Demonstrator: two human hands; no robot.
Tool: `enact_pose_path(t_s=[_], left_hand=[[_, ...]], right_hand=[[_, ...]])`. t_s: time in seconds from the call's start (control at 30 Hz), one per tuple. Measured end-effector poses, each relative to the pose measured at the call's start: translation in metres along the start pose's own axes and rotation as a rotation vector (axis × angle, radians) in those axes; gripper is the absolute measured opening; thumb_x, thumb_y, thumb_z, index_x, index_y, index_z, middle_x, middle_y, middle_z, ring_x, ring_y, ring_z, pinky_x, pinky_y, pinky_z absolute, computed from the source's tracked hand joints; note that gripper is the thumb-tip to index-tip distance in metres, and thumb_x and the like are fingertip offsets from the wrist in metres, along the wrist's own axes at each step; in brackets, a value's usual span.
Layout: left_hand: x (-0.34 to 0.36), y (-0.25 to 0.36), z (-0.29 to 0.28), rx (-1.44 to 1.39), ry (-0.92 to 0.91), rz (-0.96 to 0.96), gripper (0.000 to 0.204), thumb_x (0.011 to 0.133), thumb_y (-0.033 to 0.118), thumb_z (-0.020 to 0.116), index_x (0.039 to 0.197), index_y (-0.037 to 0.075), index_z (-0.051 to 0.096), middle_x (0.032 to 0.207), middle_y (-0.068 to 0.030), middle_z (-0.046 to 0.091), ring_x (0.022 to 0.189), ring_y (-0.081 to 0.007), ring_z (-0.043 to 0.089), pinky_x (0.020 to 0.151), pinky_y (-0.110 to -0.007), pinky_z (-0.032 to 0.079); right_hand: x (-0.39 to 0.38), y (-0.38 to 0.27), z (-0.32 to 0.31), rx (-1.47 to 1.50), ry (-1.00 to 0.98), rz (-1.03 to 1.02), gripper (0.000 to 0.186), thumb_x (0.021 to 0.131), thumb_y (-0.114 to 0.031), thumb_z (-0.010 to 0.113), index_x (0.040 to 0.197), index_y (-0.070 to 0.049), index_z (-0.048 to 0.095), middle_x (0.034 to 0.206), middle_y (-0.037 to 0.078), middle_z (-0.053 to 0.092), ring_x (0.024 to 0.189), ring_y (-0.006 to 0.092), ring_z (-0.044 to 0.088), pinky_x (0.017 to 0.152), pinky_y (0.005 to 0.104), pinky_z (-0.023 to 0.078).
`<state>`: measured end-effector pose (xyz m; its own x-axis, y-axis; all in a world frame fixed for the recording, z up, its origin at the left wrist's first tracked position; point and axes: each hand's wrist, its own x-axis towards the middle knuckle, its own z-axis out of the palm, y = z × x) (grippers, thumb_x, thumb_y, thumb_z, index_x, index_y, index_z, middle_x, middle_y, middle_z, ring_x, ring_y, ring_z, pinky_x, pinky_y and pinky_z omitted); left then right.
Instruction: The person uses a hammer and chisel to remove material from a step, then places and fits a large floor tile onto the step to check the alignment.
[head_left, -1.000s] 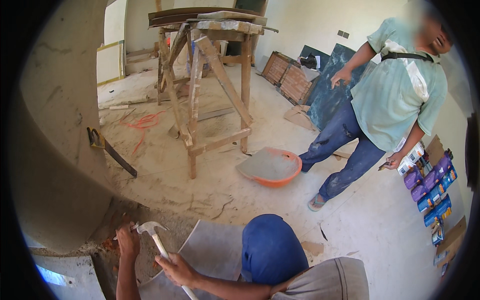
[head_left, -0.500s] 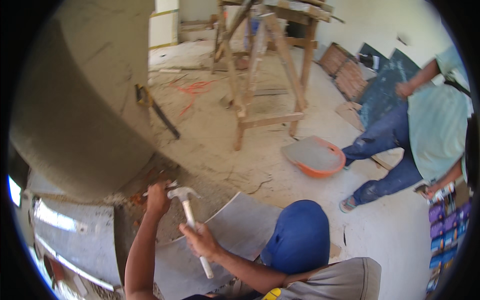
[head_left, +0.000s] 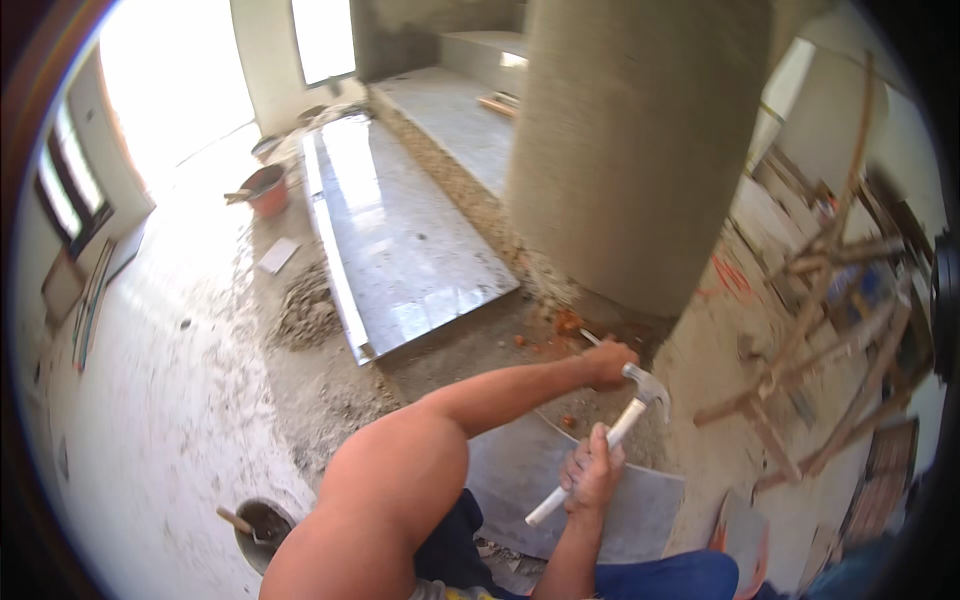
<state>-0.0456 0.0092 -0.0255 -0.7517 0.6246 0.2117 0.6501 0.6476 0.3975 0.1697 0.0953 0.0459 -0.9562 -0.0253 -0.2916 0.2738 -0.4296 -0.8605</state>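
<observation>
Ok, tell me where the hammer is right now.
In the head view the hammer sits lower right of centre, its white handle gripped by the right hand, its head raised beside the left hand at the foot of the round concrete column.

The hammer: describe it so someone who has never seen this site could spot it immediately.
Start at the big round concrete column and drop to the broken floor at its base. There the right hand grips the hammer, beside the left hand. Its pale white handle and shiny metal head stand out from the grey rubble around it.
</observation>
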Motion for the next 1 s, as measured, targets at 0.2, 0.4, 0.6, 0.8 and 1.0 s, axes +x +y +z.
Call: enact_pose_path(t_s=[0.2, 0.4, 0.6, 0.8, 1.0], left_hand=[[-0.001, 0.007, -0.005, -0.174, 0.059, -0.025, 0.016, 0.081, 0.021, 0.068, 0.092, 0.009, 0.072, 0.091, -0.015, 0.074, 0.097, -0.0382, 0.072, 0.095, -0.057, 0.048], [0.018, -0.015, 0.035, -0.068, 0.131, -0.037, 0.018, 0.085, 0.021, 0.067, 0.093, 0.006, 0.073, 0.091, -0.0152, 0.075, 0.1, -0.0334, 0.073, 0.085, -0.046, 0.057], [0.037, -0.023, 0.033, 0.002, 0.052, -0.001, 0.015, 0.086, 0.015, 0.064, 0.084, 0.004, 0.074, 0.088, -0.0205, 0.075, 0.084, -0.0358, 0.074, 0.07, -0.048, 0.059], [0.045, -0.025, 0.033, -0.034, -0.154, -0.212, 0.026, 0.087, 0.02, 0.069, 0.104, 0.003, 0.078, 0.105, -0.0248, 0.073, 0.104, -0.038, 0.072, 0.09, -0.052, 0.057], [0.03, -0.008, 0.032, -0.004, -0.102, -0.183, 0.02, 0.089, 0.023, 0.067, 0.099, 0.01, 0.078, 0.105, -0.0195, 0.075, 0.102, -0.0372, 0.072, 0.093, -0.05, 0.058]], right_hand=[[-0.007, -0.002, 0.006, -0.107, -0.084, -0.045, 0.034, 0.107, -0.034, 0.058, 0.086, -0.015, 0.039, 0.058, -0.005, 0.032, 0.038, 0.0055, 0.03, 0.03, 0.0246, 0.027], [-0.009, -0.013, 0.026, -0.149, -0.274, 0.068, 0.029, 0.108, -0.032, 0.055, 0.09, -0.013, 0.042, 0.059, -0.003, 0.035, 0.039, 0.0056, 0.031, 0.03, 0.0242, 0.027], [0.021, -0.094, 0.135, -0.201, -0.722, 0.262, 0.019, 0.11, -0.027, 0.052, 0.097, -0.014, 0.045, 0.067, -0.006, 0.038, 0.044, 0.0037, 0.036, 0.032, 0.022, 0.029], [0.154, -0.06, 0.278, -0.304, -0.929, 0.276, 0.022, 0.101, -0.031, 0.053, 0.089, -0.013, 0.053, 0.069, 0.001, 0.048, 0.051, 0.0137, 0.048, 0.041, 0.039, 0.043], [0.241, -0.046, 0.337, -0.69, -0.539, -0.078, 0.02, 0.092, -0.01, 0.057, 0.108, -0.006, 0.069, 0.089, 0.007, 0.069, 0.077, 0.0186, 0.067, 0.06, 0.0394, 0.055]])
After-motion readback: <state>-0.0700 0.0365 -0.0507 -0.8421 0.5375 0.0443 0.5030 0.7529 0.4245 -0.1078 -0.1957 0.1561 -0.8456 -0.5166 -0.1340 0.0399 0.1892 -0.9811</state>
